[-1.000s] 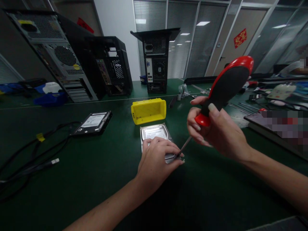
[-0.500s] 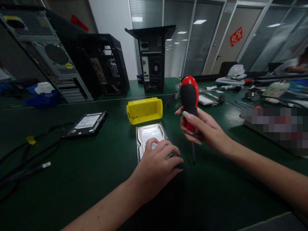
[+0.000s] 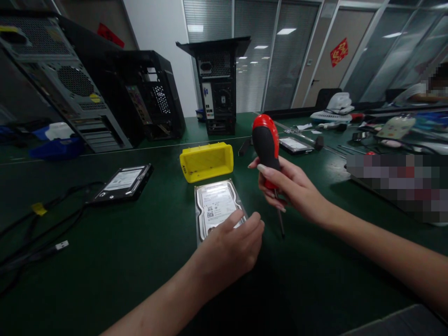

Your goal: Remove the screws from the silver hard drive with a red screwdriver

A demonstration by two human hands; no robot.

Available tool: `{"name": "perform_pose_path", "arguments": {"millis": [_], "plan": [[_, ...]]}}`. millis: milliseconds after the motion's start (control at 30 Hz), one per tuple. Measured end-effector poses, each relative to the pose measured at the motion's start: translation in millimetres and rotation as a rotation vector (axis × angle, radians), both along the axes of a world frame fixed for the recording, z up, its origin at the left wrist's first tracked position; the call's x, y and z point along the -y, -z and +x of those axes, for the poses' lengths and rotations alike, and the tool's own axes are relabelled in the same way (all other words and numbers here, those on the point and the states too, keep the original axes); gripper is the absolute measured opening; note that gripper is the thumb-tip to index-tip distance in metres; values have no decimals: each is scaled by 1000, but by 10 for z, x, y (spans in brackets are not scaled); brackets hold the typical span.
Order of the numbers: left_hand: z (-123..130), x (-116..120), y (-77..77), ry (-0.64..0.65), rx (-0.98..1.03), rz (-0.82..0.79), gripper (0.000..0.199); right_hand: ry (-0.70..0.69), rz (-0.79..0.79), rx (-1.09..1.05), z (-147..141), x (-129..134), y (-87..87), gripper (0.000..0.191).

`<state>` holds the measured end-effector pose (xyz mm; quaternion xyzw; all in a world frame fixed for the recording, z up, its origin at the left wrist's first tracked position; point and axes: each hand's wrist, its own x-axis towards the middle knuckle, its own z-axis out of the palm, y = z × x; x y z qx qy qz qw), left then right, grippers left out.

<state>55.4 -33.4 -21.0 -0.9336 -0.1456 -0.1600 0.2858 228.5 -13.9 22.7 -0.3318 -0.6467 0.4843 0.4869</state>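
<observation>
Holding a screwdriver [image 3: 266, 147], the right hand [image 3: 290, 184] hovers beside the silver drive [image 3: 217, 200].

From here I count three computer cases [image 3: 217, 88] toward the desk [image 3: 122, 261]'s far edge, three hard drives [image 3: 219, 203] lying on it, one yellow box [image 3: 208, 164], one USB plug [image 3: 62, 245], two red signs [image 3: 339, 52], one left hand [image 3: 229, 247], one right hand [image 3: 294, 184], one held screwdriver [image 3: 265, 147].

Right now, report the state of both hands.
Left hand: curled over the silver hard drive, grip unclear.
Right hand: closed around the red-and-black screwdriver.
</observation>
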Motion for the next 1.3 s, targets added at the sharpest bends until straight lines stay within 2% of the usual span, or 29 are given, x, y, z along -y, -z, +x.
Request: {"name": "perform_pose_path", "arguments": {"millis": [133,433,667,833,967,1300], "plan": [[15,7,18,3,-40,25,29,30,12,22,0,-18,15,25],[6,53,58,42,-10,41,19,45,21,51,6,-16,34,26],[-18,43,87,85,9,62,23,45,12,41,-16,-18,29,27],[24,51,67,-5,-6,65,25,46,-5,35,-21,-24,39,28],[104,67,40,-105,-53,32,18,55,-5,36,-25,-32,45,30],[138,38,67,-76,-20,-22,16,57,-20,61,-25,-41,72,28]]}}
